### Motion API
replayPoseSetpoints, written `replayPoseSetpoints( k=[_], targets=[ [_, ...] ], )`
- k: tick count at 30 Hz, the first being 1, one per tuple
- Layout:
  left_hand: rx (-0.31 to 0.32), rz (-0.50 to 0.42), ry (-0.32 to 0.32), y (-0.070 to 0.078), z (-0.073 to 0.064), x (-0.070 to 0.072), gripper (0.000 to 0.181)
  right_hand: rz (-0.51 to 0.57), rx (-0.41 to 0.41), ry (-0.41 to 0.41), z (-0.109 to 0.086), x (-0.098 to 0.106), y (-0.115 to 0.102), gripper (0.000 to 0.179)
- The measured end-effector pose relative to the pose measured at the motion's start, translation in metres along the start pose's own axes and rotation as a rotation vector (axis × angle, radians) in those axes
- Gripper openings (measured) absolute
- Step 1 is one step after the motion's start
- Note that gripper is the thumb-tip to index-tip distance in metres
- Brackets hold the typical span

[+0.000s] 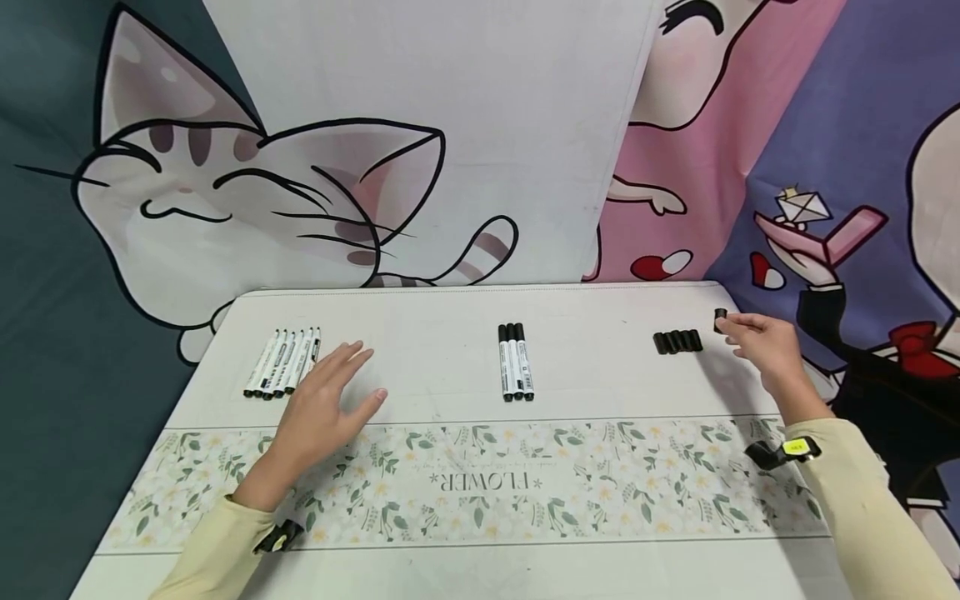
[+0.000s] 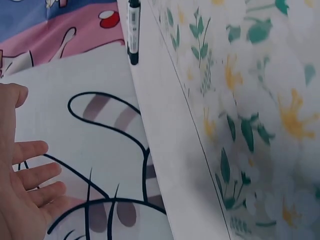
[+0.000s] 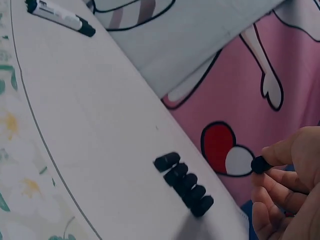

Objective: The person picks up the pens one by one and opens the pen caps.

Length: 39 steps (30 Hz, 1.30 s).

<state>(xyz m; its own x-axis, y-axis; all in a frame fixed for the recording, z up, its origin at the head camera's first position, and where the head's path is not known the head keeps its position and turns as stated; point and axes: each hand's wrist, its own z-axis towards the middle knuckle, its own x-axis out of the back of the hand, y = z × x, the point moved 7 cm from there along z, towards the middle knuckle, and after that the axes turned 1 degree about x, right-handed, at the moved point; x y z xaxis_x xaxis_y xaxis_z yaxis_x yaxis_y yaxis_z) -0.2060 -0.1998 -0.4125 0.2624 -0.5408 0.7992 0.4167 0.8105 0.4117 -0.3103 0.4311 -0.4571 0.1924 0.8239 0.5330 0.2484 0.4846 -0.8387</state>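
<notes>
Evidently the right hand [image 1: 772, 354] has a fingertip pinch on a single black marker cap [image 1: 720, 321], thumb on one side and fingers on the other, probably because so short a piece leaves no room for a full grip. The left hand [image 1: 318, 417] is spread, thumb well away from the fingers, and has hold of nothing.

Just to the left of that left hand, and partly behind it in the head view, lies a row of uncapped whiteboard markers [image 1: 282, 362], side by side with bare tips pointing away from the person; the shared direction presumably keeps every tip exposed and easy to reach. Between the two hands, well apart from both, three capped whiteboard markers [image 1: 515, 367] lie together with their black caps at the far end, seemingly set aside as a separate group. Near the right hand, on its left, five loose black caps [image 3: 185, 184] form a neat row on the counter [image 1: 600, 358], likely so that each can be picked out singly. The pinched cap appears raised clear of the surface, to the right of that row.
</notes>
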Motion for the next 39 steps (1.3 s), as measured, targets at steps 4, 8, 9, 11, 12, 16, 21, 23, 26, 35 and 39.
replayPoseSetpoints(
  k=[4,8,9,11,12,16,21,23,26,35,39],
  targets=[
    [-0.038,0.003,-0.013,0.008,-0.001,-0.007,0.062,-0.052,-0.025,-0.032,0.009,0.000,0.014,0.064],
    [-0.070,-0.007,-0.030,0.016,-0.002,-0.013,0.062,-0.071,-0.066,-0.041,0.014,-0.002,0.028,0.064],
    [-0.073,-0.012,-0.032,0.018,-0.002,-0.014,0.062,-0.072,-0.076,-0.037,0.016,-0.003,0.030,0.063],
    [-0.079,-0.024,-0.035,0.022,-0.002,-0.016,0.062,-0.068,-0.096,-0.030,0.019,-0.005,0.035,0.061],
    [-0.078,-0.030,-0.036,0.023,-0.002,-0.017,0.062,-0.069,-0.105,-0.027,0.020,-0.006,0.038,0.060],
    [-0.067,-0.043,-0.043,0.027,-0.001,-0.020,0.062,-0.066,-0.112,-0.029,0.027,-0.010,0.047,0.061],
    [-0.060,-0.060,-0.062,0.032,0.001,-0.027,0.061,-0.123,-0.091,-0.017,0.032,-0.015,0.053,0.058],
    [-0.061,-0.066,-0.068,0.035,0.002,-0.030,0.061,-0.153,-0.081,-0.012,0.033,-0.016,0.053,0.058],
    [-0.061,-0.071,-0.084,0.038,0.003,-0.036,0.060,-0.182,-0.068,-0.007,0.033,-0.017,0.051,0.056],
    [-0.048,-0.087,-0.096,0.046,0.011,-0.041,0.058,-0.255,-0.045,0.011,0.030,-0.017,0.047,0.052],
    [-0.021,-0.118,-0.100,0.046,0.016,-0.043,0.056,-0.284,-0.028,0.020,0.029,-0.015,0.045,0.052]
  ],
)
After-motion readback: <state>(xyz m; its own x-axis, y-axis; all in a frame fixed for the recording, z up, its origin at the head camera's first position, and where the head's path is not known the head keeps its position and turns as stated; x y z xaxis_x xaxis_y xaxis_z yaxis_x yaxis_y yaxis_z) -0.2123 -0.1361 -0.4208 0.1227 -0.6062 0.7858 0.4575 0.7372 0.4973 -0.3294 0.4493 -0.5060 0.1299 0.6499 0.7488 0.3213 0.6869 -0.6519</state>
